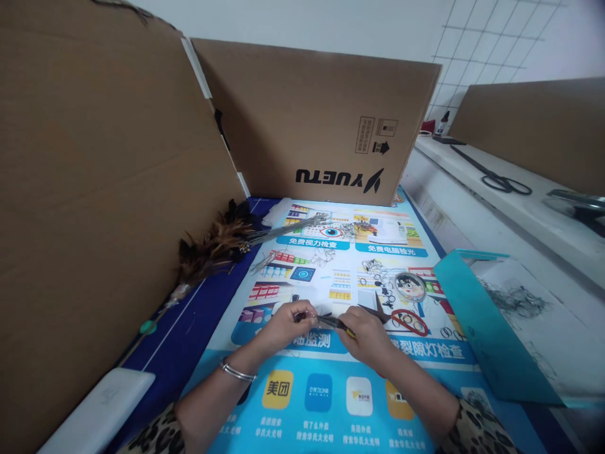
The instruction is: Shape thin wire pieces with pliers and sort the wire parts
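Note:
My right hand (pixel 366 331) is closed around a pair of pliers (pixel 336 322) with yellow-and-black handles, their dark jaws pointing left. At the jaw tips, my left hand (pixel 297 320) pinches something too small to make out, perhaps fine wire. Just beyond the right hand lie scissors (pixel 410 322) with red handles and dark blades. A round clear dish (pixel 410 287) sits behind them, with small dark rings and coiled wire pieces (pixel 385 287) scattered to its left. More rings (pixel 451 333) rest to the right of the scissors.
Cardboard panels (pixel 321 120) wall off the back and left. Brown feathers (pixel 215 243) and a bundle of thin wires (pixel 293 227) lie at back left. On the right stand a teal box (pixel 491 340) holding tangled wire (pixel 517 299) and a ledge with black scissors (pixel 496 176). A white block (pixel 104 403) is front left.

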A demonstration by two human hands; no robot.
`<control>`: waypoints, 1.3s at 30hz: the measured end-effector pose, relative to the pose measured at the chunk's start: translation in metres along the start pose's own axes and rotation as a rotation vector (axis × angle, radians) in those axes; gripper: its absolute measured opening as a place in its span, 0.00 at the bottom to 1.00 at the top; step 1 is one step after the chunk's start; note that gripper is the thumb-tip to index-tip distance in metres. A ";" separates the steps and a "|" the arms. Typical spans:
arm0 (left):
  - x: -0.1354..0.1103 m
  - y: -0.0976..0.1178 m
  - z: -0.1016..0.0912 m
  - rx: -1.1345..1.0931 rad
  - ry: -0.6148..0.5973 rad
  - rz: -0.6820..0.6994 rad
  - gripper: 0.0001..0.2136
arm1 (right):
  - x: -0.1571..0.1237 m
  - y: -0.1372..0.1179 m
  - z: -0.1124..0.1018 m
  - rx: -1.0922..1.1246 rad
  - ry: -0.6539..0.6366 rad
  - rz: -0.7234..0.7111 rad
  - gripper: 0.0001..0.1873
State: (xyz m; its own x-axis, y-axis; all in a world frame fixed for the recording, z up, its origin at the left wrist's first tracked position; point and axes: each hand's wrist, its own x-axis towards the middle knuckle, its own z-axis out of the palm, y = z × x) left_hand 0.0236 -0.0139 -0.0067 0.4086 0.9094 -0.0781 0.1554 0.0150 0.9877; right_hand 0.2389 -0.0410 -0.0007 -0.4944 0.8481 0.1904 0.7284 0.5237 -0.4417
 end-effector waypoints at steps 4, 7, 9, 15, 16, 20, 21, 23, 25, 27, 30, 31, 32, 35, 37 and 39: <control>0.000 0.003 0.001 0.057 0.016 0.043 0.05 | 0.000 -0.001 0.003 -0.027 -0.006 0.029 0.05; 0.000 0.004 0.002 0.046 0.018 0.059 0.05 | 0.000 -0.001 0.004 -0.044 -0.014 0.038 0.05; -0.001 0.005 0.002 0.038 0.019 0.064 0.05 | 0.000 -0.001 0.004 -0.046 -0.012 0.038 0.06; -0.001 0.005 0.003 0.018 0.024 0.061 0.06 | -0.001 -0.001 0.005 -0.034 0.010 0.033 0.05; -0.001 0.005 0.003 0.013 0.023 0.057 0.06 | -0.001 -0.001 0.005 -0.032 0.013 0.030 0.05; -0.002 0.005 0.003 -0.003 0.012 0.045 0.06 | -0.001 -0.002 0.005 -0.024 0.021 0.020 0.05; -0.002 0.005 0.003 -0.006 0.011 0.042 0.06 | 0.000 -0.002 0.006 -0.017 0.021 0.018 0.05; -0.003 0.006 0.003 -0.016 0.013 0.037 0.06 | 0.000 -0.002 0.006 0.001 0.024 0.017 0.05; -0.003 0.007 0.003 -0.034 0.017 0.032 0.06 | -0.001 -0.003 0.006 0.022 0.026 0.021 0.06; -0.003 0.008 0.003 -0.058 0.015 0.030 0.06 | -0.001 -0.004 0.006 0.051 0.026 0.030 0.07; -0.003 0.008 0.003 -0.075 0.013 0.045 0.06 | 0.000 -0.005 0.005 0.110 0.017 0.050 0.07; -0.003 0.008 0.003 -0.080 0.012 0.051 0.06 | 0.000 -0.005 0.005 0.129 0.012 0.057 0.07; -0.002 0.008 0.003 -0.088 0.009 0.056 0.07 | 0.000 -0.006 0.004 0.147 0.008 0.062 0.08; -0.002 0.009 0.003 -0.128 -0.006 0.051 0.08 | 0.001 -0.006 0.004 0.192 0.003 0.070 0.09; -0.003 0.010 0.003 -0.161 -0.020 0.038 0.09 | 0.001 -0.006 0.003 0.215 0.006 0.070 0.10; -0.003 0.014 0.003 -0.200 -0.042 0.015 0.10 | 0.001 -0.007 0.003 0.225 0.013 0.070 0.11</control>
State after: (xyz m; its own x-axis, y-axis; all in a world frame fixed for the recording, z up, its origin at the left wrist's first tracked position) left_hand 0.0271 -0.0181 0.0069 0.4476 0.8919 -0.0646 -0.0313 0.0879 0.9956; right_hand 0.2317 -0.0436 -0.0004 -0.4392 0.8835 0.1627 0.6357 0.4336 -0.6386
